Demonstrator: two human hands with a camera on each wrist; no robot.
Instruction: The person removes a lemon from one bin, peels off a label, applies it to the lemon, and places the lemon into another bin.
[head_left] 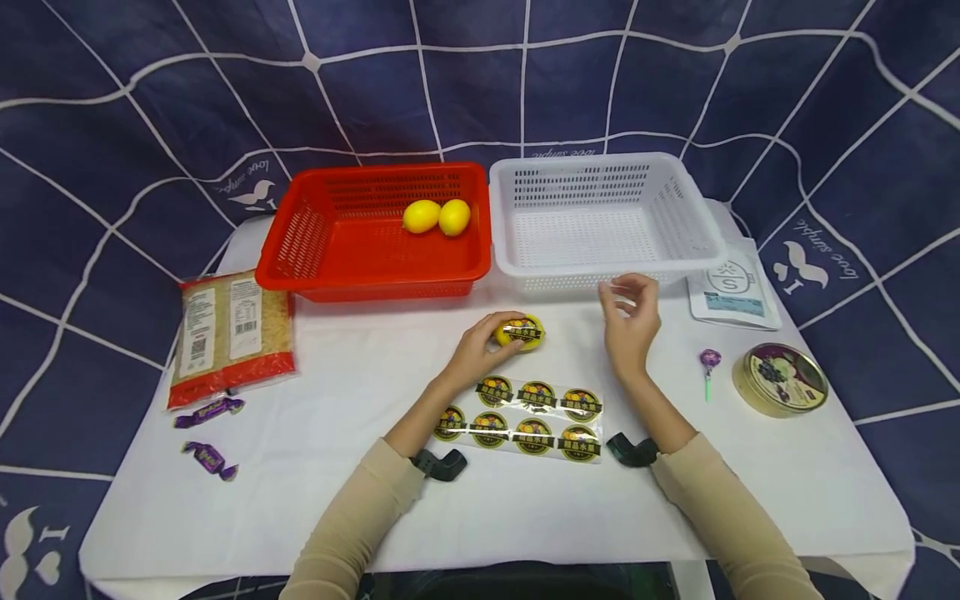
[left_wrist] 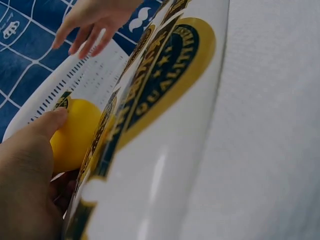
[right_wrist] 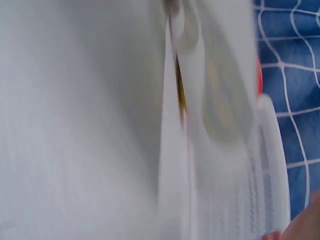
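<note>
My left hand (head_left: 480, 346) grips a yellow lemon (left_wrist: 77, 135) over the middle of the table, thumb on the near side. A round black-and-gold sticker (head_left: 522, 331) lies on the lemon's upper face; in the left wrist view the thumb tip is at its edge. My right hand (head_left: 632, 329) hovers in front of the white basket (head_left: 600, 271), fingers loosely bent with nothing between them. Below both hands lies a clear sheet of round fruit stickers (head_left: 517, 421), partly covered by the left forearm. Its curved edge fills much of the left wrist view.
Two lemons (head_left: 422, 217) sit in the red basket (head_left: 375, 287). At left are a grain bag (head_left: 240, 325) and two purple-wrapped candies (head_left: 208, 412). At right are a white pouch (head_left: 731, 287), a lollipop (head_left: 709, 358) and a round tin (head_left: 780, 379).
</note>
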